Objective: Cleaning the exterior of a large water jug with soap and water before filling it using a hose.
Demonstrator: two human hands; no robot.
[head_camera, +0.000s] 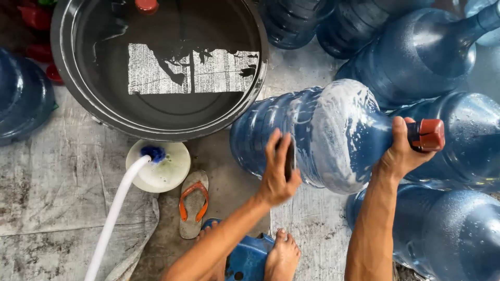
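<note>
A large blue water jug lies on its side in front of me, streaked with soap foam. My right hand grips its neck just behind the red cap. My left hand presses a dark scrubbing pad against the jug's ribbed body.
A big dark basin of water sits at the upper left. A white hose runs to a small white bowl. Several more blue jugs crowd the right side and the top. An orange-strapped sandal, a blue stool and my bare foot are below.
</note>
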